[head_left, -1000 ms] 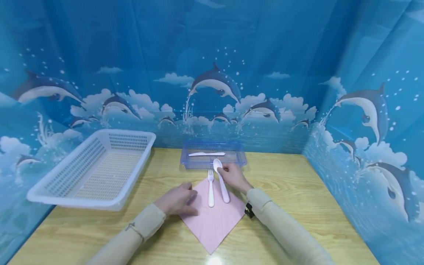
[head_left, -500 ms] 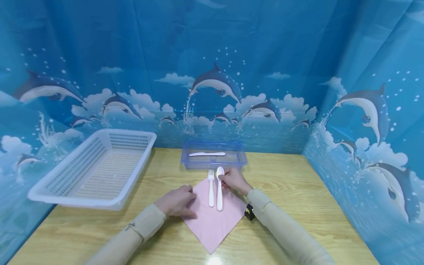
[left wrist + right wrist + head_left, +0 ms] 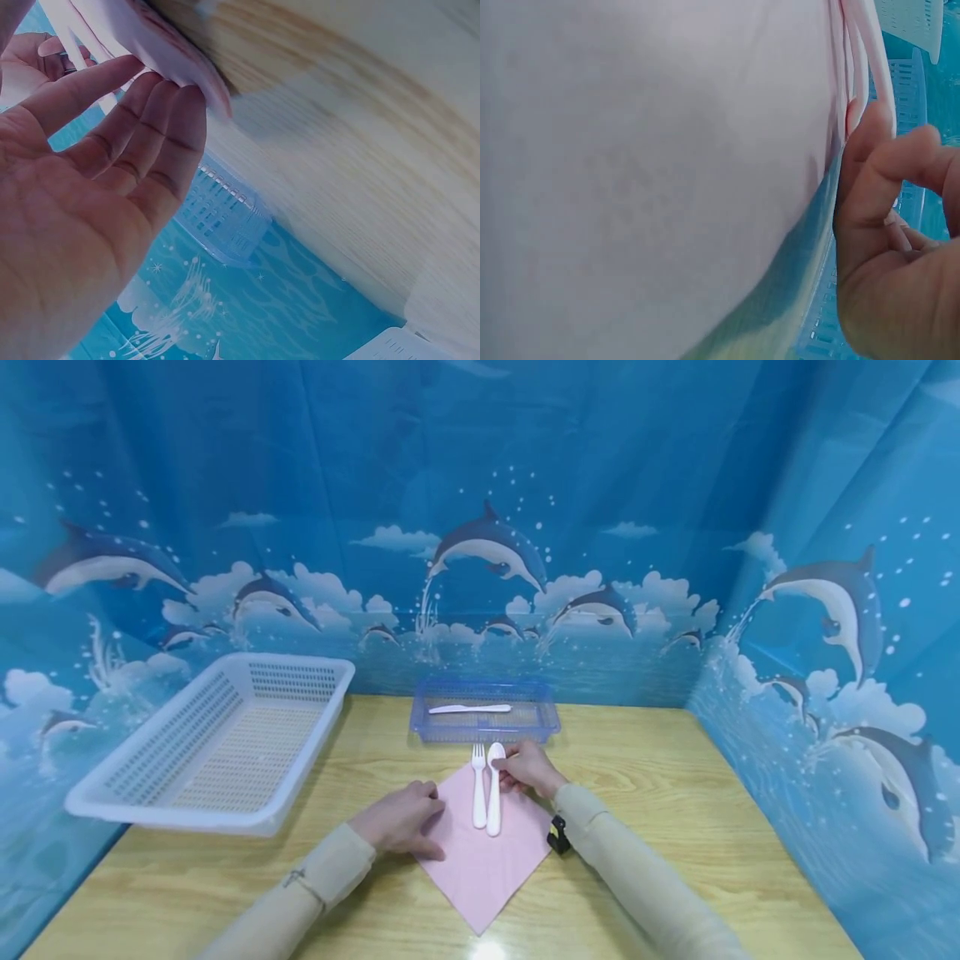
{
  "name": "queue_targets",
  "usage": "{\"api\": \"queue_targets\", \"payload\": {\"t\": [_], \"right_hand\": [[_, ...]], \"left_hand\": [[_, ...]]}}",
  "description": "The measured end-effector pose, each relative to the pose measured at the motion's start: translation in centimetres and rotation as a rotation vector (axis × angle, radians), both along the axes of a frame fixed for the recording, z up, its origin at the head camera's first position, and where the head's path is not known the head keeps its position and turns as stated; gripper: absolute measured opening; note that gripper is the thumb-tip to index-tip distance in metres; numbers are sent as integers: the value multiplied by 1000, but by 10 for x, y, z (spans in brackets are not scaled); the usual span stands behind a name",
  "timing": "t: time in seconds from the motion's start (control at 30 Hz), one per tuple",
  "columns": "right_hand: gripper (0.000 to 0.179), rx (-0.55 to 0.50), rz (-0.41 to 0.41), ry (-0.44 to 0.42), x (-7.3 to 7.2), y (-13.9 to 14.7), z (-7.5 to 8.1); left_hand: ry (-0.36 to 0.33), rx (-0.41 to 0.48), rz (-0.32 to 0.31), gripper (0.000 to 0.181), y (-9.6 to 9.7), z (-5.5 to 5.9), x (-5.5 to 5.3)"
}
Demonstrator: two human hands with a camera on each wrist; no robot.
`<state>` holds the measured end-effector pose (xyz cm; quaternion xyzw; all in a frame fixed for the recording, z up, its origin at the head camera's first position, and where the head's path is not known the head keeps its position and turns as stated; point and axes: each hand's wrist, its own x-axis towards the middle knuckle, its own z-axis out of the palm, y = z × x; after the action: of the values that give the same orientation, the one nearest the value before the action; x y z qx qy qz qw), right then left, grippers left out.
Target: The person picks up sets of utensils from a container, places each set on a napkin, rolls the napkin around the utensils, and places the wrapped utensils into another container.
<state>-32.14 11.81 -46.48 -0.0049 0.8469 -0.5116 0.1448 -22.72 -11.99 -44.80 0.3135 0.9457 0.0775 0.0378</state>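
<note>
One white spoon (image 3: 493, 808) lies over the pink napkin (image 3: 480, 881), its bowl toward the napkin's far corner. The right hand (image 3: 528, 767) pinches it near the neck. Just beside it is the fork (image 3: 478, 797), tines pointing the same way; from where I stand I can't tell whether the handles touch. If that hand swung the spoon leftward, I'd expect it to nudge the fork askew; a careless release could skew the spoon too. The left hand (image 3: 397, 817) grips nothing: its fingers are relaxed, with the tips at the napkin's left edge. A drag from there would probably pull the cloth and shift both pieces, since it's loose on the wooden table (image 3: 637, 777). Beyond, a knife (image 3: 469, 709) lies inside the blue basket (image 3: 450, 734), where a bumped knuckle might jog it. Off left stands a larger white basket (image 3: 180, 815).
</note>
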Motion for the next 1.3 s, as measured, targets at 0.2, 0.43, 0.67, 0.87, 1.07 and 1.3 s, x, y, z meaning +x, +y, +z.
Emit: {"api": "queue_targets", "payload": {"t": [0.2, 0.43, 0.67, 0.87, 1.07, 1.3], "right_hand": [[23, -24, -39, -29, -4, -5, -1], [21, -31, -55, -2, -4, -6, -2], [20, -42, -56, 4, -5, -7, -3], [22, -39, -59, 5, -6, -8, -7], [26, -49, -63, -8, -5, -8, -6], [32, -73, -55, -19, -5, -7, -4]], "left_hand": [[6, 4, -12, 64, 0, 0, 0], [20, -7, -17, 64, 1, -1, 0], [21, -2, -16, 63, 0, -1, 0], [19, 2, -16, 64, -1, -2, 0], [14, -4, -18, 63, 0, -2, 0], [10, -13, -8, 64, 0, -2, -1]]}}
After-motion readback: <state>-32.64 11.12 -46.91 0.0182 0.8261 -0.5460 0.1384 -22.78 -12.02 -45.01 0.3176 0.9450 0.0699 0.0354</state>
